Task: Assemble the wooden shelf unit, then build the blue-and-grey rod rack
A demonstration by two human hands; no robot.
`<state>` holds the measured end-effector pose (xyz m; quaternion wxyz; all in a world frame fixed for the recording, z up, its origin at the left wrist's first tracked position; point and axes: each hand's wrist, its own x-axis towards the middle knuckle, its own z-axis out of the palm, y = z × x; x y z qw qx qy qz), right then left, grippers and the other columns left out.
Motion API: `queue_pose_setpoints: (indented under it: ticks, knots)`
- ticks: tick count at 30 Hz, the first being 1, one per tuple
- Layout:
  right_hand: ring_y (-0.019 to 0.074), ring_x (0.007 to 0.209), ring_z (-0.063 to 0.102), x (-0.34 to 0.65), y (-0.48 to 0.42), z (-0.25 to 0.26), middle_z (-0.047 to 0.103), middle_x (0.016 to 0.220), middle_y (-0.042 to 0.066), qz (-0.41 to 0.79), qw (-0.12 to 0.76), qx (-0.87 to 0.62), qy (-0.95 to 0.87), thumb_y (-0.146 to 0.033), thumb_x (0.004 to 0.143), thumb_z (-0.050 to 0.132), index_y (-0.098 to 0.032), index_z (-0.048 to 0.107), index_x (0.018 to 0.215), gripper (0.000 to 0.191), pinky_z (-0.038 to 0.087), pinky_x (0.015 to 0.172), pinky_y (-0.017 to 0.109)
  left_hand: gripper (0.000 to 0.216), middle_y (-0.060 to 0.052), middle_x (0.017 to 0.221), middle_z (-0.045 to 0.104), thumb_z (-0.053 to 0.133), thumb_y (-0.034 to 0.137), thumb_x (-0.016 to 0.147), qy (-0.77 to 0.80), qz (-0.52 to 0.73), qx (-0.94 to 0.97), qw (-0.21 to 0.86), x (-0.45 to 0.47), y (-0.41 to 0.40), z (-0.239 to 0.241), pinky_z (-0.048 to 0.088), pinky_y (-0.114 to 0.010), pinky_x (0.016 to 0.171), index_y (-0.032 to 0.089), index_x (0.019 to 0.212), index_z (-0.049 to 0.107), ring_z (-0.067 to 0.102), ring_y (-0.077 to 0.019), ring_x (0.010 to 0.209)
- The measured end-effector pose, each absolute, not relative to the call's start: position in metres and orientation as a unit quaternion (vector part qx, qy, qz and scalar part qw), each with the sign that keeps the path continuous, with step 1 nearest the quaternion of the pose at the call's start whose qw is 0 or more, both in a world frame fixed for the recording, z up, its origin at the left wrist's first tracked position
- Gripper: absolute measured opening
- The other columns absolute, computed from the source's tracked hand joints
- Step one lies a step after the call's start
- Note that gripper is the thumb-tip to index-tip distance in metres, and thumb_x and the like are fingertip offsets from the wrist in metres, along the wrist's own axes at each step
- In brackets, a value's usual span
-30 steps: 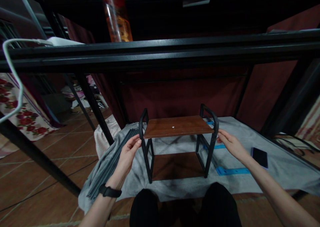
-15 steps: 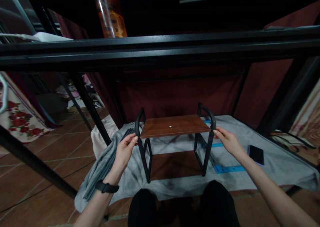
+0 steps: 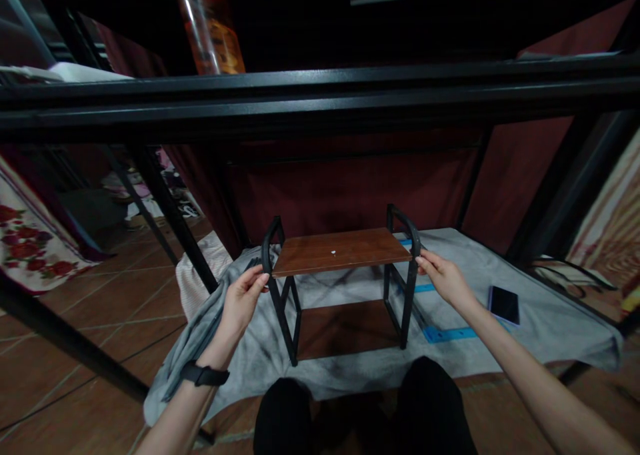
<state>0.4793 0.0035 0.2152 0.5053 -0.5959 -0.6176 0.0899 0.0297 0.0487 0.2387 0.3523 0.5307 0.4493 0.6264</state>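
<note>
"While both hands are on it, where does the rack (image 3: 345,243) stand?"

"Upright on the grey cloth (image 3: 555,328), just in front of the knees (image 3: 283,415). It has two brown boards, one above the other, between black side frames. A small white spot (image 3: 333,252) shows on the upper board."

"And the left hand (image 3: 241,298)?"

"Its grip is nearly closed, thumb and fingers pinched on the left frame (image 3: 284,328), about level with the upper board. A black band (image 3: 205,373) circles that wrist."

"The right hand (image 3: 445,278)?"

"Much the same: its grip is drawn together on the right frame (image 3: 409,308) at a like height. How firmly either one presses, I cannot tell."

"What lies around the rack?"

"On its right, a blue strip (image 3: 450,335) lies on the cloth, partly hidden by the right forearm. Past the forearm is a phone (image 3: 504,305), lying flat with its dark screen up."

"Farther out?"

"Behind the rack hangs a maroon curtain (image 3: 350,191). A black beam (image 3: 320,95) crosses above, and a bottle (image 3: 213,35) shows over its edge, the top cut off by the view. Off to the left are floor tiles (image 3: 115,295) and a flowered cloth (image 3: 30,248)."
</note>
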Motion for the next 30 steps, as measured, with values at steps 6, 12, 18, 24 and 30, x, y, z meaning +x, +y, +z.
queue_pose_setpoints:
  ticks: [6, 12, 18, 24, 30]
  knots:
    - [0.0239, 0.074, 0.069, 0.474, 0.002, 0.212, 0.073, 0.081, 0.004, 0.151, 0.556, -0.576, -0.580, -0.065, 0.088, 0.051, -0.024, 0.069, 0.110, 0.050, 0.057, 0.076, 0.040, 0.051, -0.004, 0.086, 0.073, 0.086, 0.052, 0.060, 0.449, 0.624, 0.540, 0.342, 0.025, 0.047, 0.237, 0.051, -0.025, 0.066, 0.018, 0.097, 0.076, 0.061, -0.0162, 0.071]
    - [0.0214, 0.072, 0.067, 0.478, 0.003, 0.214, 0.068, 0.078, 0.002, 0.211, 0.587, -0.544, -0.561, -0.066, 0.085, 0.055, -0.024, 0.065, 0.104, 0.047, 0.059, 0.075, 0.038, 0.050, -0.007, 0.102, 0.073, 0.080, 0.053, 0.068, 0.432, 0.629, 0.529, 0.371, 0.024, 0.048, 0.232, 0.052, -0.025, 0.070, 0.018, 0.103, 0.076, 0.064, -0.0187, 0.086]
    - [0.0185, 0.071, 0.064, 0.481, 0.003, 0.215, 0.067, 0.083, 0.003, 0.184, 0.602, -0.546, -0.554, -0.067, 0.085, 0.055, -0.022, 0.064, 0.102, 0.048, 0.057, 0.071, 0.035, 0.053, -0.007, 0.103, 0.072, 0.079, 0.054, 0.071, 0.439, 0.630, 0.517, 0.378, 0.022, 0.053, 0.226, 0.052, -0.026, 0.073, 0.017, 0.108, 0.074, 0.063, -0.0173, 0.087]
    - [0.0187, 0.074, 0.063, 0.482, 0.000, 0.212, 0.068, 0.091, 0.004, 0.186, 0.597, -0.549, -0.554, -0.064, 0.085, 0.057, -0.022, 0.066, 0.102, 0.046, 0.056, 0.072, 0.035, 0.053, -0.007, 0.106, 0.071, 0.078, 0.053, 0.071, 0.440, 0.631, 0.503, 0.393, 0.017, 0.054, 0.224, 0.052, -0.025, 0.073, 0.017, 0.110, 0.073, 0.063, -0.0169, 0.090]
    - [0.0188, 0.077, 0.063, 0.484, -0.002, 0.209, 0.070, 0.097, 0.006, 0.205, 0.603, -0.546, -0.545, -0.063, 0.084, 0.059, -0.021, 0.066, 0.104, 0.047, 0.056, 0.074, 0.036, 0.053, -0.006, 0.097, 0.071, 0.081, 0.051, 0.068, 0.435, 0.634, 0.496, 0.404, 0.014, 0.052, 0.221, 0.053, -0.024, 0.069, 0.016, 0.108, 0.073, 0.065, -0.0174, 0.087]
